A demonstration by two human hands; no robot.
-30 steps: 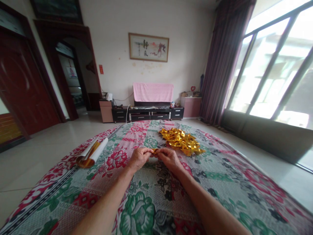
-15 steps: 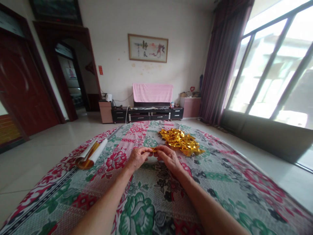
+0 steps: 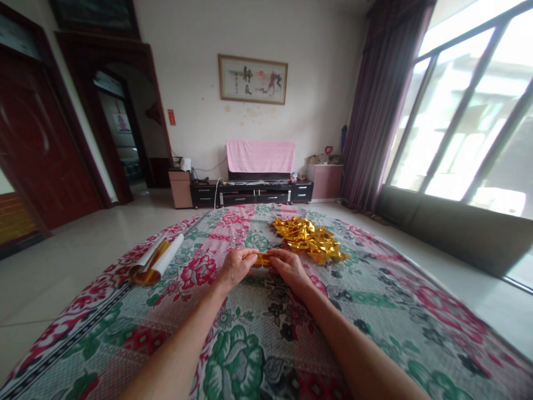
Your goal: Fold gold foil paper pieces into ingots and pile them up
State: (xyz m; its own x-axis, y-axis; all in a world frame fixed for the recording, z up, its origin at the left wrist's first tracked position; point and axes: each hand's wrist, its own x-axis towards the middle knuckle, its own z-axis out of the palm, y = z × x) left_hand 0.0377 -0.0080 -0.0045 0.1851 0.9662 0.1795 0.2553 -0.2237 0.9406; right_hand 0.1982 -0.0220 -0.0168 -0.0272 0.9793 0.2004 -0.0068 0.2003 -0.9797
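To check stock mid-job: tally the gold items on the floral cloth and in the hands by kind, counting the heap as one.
Gold foil piece between left hand and right hand: 1
Gold foil heap (overlapping pieces, not countable singly): 1
Gold-and-white roll: 1
Total: 3

One left hand (image 3: 234,270) and one right hand (image 3: 292,270) are holding one gold foil piece (image 3: 262,259). One roll (image 3: 155,262) is lying near the left edge of the floral cloth (image 3: 233,355). One foil heap (image 3: 308,240) is resting toward the far edge, its overlapping pieces preventing an exact count.
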